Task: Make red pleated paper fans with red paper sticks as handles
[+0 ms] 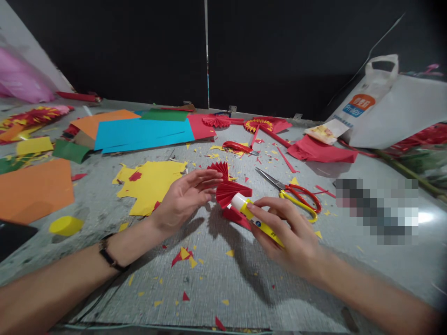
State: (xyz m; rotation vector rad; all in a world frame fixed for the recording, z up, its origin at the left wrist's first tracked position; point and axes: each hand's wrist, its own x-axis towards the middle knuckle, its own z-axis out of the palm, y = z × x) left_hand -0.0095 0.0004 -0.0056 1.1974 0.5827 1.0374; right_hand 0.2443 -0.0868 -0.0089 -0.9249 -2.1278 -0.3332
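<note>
My right hand [284,228] is closed around a yellow glue stick [267,230] with a white end. That white end meets the lower edge of a red pleated paper fan [232,191]. My left hand [188,195] has its fingers stretched out beside the fan, with the fingertips at its left edge; whether they press on it I cannot tell. More red pleats [220,170] show just behind the fingertips. Below the glue stick, a red paper strip [236,217] runs toward my right hand. Scissors [293,193] with red and yellow handles lie open to the right.
Cut yellow paper [150,184] lies left of my hands. Blue sheets [145,134], orange paper [35,190] and a red utility knife [239,148] lie farther out. A white plastic bag [370,111] stands at the back right. Small paper scraps [183,255] are scattered about.
</note>
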